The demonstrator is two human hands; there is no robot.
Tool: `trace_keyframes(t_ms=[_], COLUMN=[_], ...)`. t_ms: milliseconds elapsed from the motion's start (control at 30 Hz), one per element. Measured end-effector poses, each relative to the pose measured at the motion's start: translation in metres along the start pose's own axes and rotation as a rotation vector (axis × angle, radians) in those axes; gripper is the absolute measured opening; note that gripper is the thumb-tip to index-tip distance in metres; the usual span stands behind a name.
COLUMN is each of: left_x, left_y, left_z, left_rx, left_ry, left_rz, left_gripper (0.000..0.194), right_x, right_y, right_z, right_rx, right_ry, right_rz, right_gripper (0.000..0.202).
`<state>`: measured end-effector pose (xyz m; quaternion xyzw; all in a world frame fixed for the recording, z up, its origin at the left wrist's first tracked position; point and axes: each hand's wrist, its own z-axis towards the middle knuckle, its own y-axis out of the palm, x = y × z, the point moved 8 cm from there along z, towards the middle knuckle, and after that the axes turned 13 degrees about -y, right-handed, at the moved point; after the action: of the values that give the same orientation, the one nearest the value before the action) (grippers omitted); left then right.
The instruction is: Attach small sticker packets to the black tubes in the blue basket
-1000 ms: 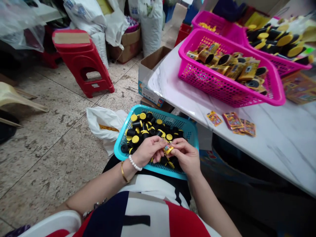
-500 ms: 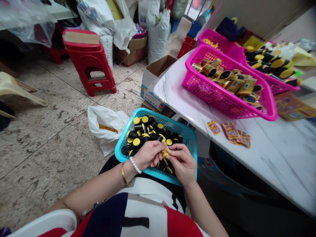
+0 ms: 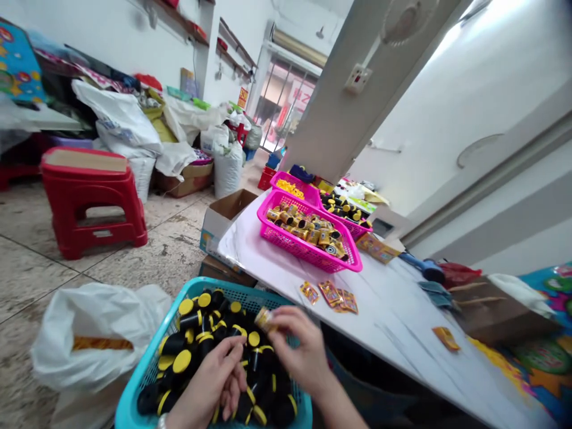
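Over the turquoise perforated plastic basket (image 3: 149, 360), the hands have parted: the left hand (image 3: 218, 372), above its middle, curls loosely, whether gripping anything I cannot tell; the right hand (image 3: 300, 341), over its far right part, alone pinches the small gold-wrapped cylinder (image 3: 263, 319), suggesting two-handed handling has paused

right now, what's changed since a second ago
The right hand has moved forward, toward the table, with the gold piece; the left hand has let go of it and is apart, over the blue basket. The view has tilted up. The front pink basket and flat packets stayed put.
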<state>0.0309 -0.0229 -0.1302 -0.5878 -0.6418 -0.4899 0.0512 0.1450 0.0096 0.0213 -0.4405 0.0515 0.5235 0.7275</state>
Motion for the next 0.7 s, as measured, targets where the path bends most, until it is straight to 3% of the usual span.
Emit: trace_keyframes(t_ms=[100,200,233,300,367,433,500,600,667,700], left_x=[-0.001,0.004,0.005,0.009,0.011,0.010,0.006,-0.002,-0.004,-0.005], left_y=[0.000,0.000,0.001,0.003,0.006,0.009,0.013,0.019,0.021,0.021], left_z=[-0.002,-0.008,-0.011,-0.014,-0.016,-0.017,-0.018,-0.021,-0.022,-0.022], left_rx=[0.011,0.044,0.054,0.058,0.042,0.030,0.011,-0.024,-0.026,-0.022], left_ry=[0.017,0.036,0.036,0.038,0.038,0.028,0.008,0.001,0.001,-0.002], left_rz=[0.075,0.145,0.161,0.181,0.215,0.293,0.411,0.579,0.648,0.671], left_gripper=[0.033,0.032,0.035,0.042,0.045,0.044,0.039,0.032,0.029,0.028], right_x=[0.004,0.016,0.022,0.033,0.032,0.025,0.020,0.019,0.022,0.024], right_y=[-0.077,-0.147,-0.158,-0.163,-0.153,-0.125,-0.076,0.012,0.039,0.039], right_z=[0.054,0.100,0.113,0.127,0.119,0.093,0.058,0.001,-0.020,-0.022], right_rx=[0.222,0.439,0.423,0.299,0.257,0.208,0.046,-0.349,-0.462,-0.440], right_ry=[-0.096,-0.125,-0.111,-0.105,-0.113,-0.101,-0.070,-0.028,-0.022,-0.022], right_rz=[-0.308,-0.612,-0.673,-0.710,-0.671,-0.585,-0.449,-0.287,-0.317,-0.347], right_gripper=[0.014,0.021,0.027,0.036,0.035,0.028,0.019,0.015,0.016,0.016])
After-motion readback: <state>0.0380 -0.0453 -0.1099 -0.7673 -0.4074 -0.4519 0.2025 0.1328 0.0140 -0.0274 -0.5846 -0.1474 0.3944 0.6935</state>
